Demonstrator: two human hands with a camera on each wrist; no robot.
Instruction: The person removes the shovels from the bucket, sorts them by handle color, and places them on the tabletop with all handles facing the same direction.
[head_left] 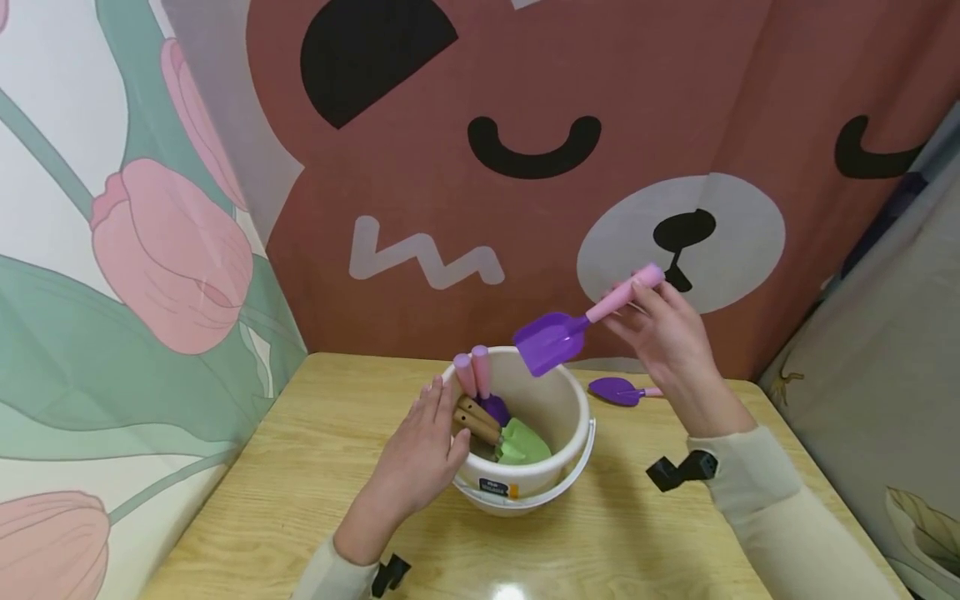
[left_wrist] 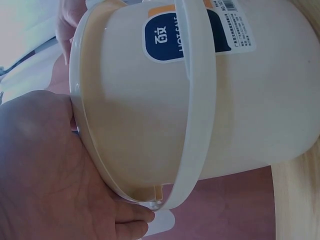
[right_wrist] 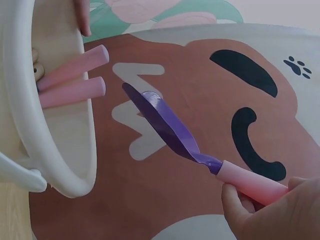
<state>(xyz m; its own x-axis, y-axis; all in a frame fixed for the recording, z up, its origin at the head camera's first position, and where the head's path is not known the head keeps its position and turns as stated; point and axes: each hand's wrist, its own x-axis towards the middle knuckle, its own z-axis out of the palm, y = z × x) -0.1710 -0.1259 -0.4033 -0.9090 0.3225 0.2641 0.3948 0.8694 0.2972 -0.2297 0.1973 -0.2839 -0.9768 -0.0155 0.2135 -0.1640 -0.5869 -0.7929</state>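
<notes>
My right hand [head_left: 667, 329] grips the pink handle of a toy shovel [head_left: 551, 343], its purple blade tilted down over the far right rim of a cream bucket [head_left: 577, 417]. In the right wrist view the shovel [right_wrist: 165, 125] hangs apart from the bucket. My left hand [head_left: 423, 446] rests with straight fingers on the bucket's left rim; the left wrist view shows the palm [left_wrist: 45, 165] along that rim. Inside the bucket stand two pink-handled tools [head_left: 473, 371], brown wooden handles [head_left: 476, 418] and a green tool head [head_left: 523, 443].
A purple hand trowel [head_left: 617, 392] with a pink handle lies on the wooden table [head_left: 337, 433], right of the bucket. The bucket's white carrying handle [head_left: 577, 471] hangs down at its front. Printed curtains [head_left: 420, 317] surround the table at the back and sides.
</notes>
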